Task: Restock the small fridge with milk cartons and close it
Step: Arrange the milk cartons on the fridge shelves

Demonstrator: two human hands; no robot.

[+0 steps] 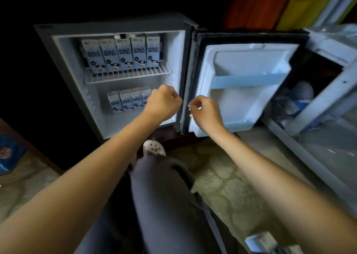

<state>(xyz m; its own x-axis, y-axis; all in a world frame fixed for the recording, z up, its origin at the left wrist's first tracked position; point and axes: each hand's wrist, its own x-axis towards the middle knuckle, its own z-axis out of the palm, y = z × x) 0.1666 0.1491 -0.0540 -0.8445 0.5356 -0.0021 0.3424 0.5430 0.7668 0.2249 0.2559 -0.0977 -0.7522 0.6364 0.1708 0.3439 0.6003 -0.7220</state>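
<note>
Forearms out, our left hand (163, 101) and right hand (204, 110) curl on nothing, blue-and-white milk cartons (123, 54) shelved beyond the left in the small grey fridge (63, 64), whose white-lined door (241, 103), open beside the right, could bounce ajar if slammed.

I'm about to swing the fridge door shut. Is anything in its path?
Yes. Both hands are in front of the opening: the left hand before the lower milk cartons, the right hand by the hinge edge of the open door. A shoe stands just before the fridge.
</note>
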